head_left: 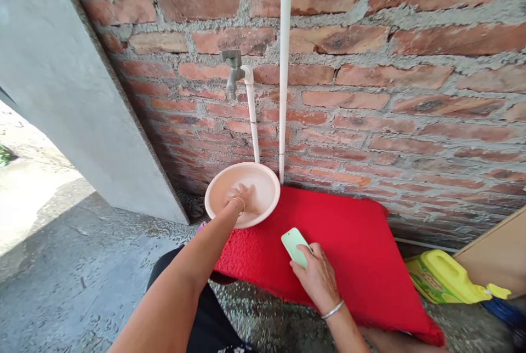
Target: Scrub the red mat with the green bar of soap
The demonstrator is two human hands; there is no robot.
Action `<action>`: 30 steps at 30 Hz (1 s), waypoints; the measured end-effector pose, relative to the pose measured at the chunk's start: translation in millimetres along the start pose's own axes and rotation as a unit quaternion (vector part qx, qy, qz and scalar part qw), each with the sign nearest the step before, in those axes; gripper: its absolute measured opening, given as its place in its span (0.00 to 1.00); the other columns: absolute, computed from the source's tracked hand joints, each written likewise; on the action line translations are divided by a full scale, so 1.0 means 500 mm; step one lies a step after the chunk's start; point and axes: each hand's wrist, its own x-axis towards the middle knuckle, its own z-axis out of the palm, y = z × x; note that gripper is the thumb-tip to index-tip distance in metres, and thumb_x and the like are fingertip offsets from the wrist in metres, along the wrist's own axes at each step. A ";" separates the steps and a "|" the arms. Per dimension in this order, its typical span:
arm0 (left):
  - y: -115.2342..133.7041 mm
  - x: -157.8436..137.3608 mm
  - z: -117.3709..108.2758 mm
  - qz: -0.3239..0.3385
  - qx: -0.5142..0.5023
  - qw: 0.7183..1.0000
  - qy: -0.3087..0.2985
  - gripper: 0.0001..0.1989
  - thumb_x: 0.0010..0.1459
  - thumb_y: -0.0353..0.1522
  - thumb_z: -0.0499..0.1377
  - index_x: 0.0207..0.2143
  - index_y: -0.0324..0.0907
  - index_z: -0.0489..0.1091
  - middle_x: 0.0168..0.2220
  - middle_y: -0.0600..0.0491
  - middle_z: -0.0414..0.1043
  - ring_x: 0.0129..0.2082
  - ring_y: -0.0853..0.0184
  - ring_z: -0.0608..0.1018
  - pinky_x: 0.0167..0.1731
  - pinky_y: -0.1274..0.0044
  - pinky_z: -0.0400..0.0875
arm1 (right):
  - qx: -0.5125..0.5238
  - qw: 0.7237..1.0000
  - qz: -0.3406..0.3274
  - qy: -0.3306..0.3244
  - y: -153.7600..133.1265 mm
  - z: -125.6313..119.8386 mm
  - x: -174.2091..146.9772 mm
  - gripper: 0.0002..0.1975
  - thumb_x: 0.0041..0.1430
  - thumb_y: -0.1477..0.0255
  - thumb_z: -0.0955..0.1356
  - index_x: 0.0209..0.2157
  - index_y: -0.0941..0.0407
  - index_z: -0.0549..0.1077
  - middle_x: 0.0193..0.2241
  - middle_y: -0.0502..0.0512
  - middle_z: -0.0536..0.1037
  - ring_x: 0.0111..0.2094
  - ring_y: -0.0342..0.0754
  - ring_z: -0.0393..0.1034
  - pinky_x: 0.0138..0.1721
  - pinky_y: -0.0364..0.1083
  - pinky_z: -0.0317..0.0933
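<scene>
A pale pink basin (211,199) stands at the left end of a red cloth (353,232), below a tap (232,73). My left hand (242,198) is down inside the basin, in what looks like shallow water, with its fingers apart and nothing visible in them. Over the middle of the cloth, my right hand (318,276) is closed around a light green scrub brush (295,243). The brush has a smooth, rounded back with a small hole near its far end. Its underside faces the cloth, so any bristles are hidden.
Behind is a brick wall (361,79) with a white vertical pipe (285,68). A grey slab (82,84) leans at the left over the wet concrete floor (74,271). On the right lies a yellow jug (444,279) beside a tan board (497,254).
</scene>
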 end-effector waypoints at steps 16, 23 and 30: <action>-0.001 0.003 0.002 -0.005 0.023 1.000 -0.002 0.60 0.39 0.55 0.66 0.71 0.60 0.39 0.74 0.45 0.32 0.68 0.29 0.43 0.46 0.40 0.65 | -0.028 0.969 0.245 0.019 0.321 -0.119 -0.074 0.26 0.59 0.50 0.61 0.51 0.48 0.74 0.37 0.57 0.77 0.37 0.54 0.76 0.38 0.50 0.66; 0.004 -0.010 -0.006 -0.010 0.032 0.999 -0.009 0.60 0.40 0.56 0.64 0.71 0.60 0.36 0.74 0.46 0.30 0.68 0.30 0.43 0.47 0.41 0.65 | -0.059 0.939 0.335 0.051 0.355 -0.160 -0.093 0.33 0.59 0.46 0.57 0.53 0.52 0.74 0.33 0.62 0.75 0.34 0.58 0.76 0.34 0.54 0.66; 0.006 -0.016 -0.009 -0.013 0.034 0.999 -0.016 0.59 0.42 0.54 0.64 0.71 0.59 0.35 0.74 0.46 0.28 0.68 0.30 0.43 0.49 0.42 0.64 | 0.004 0.984 0.114 0.133 0.196 -0.082 -0.048 0.21 0.61 0.55 0.63 0.49 0.51 0.75 0.42 0.58 0.72 0.40 0.53 0.73 0.37 0.48 0.67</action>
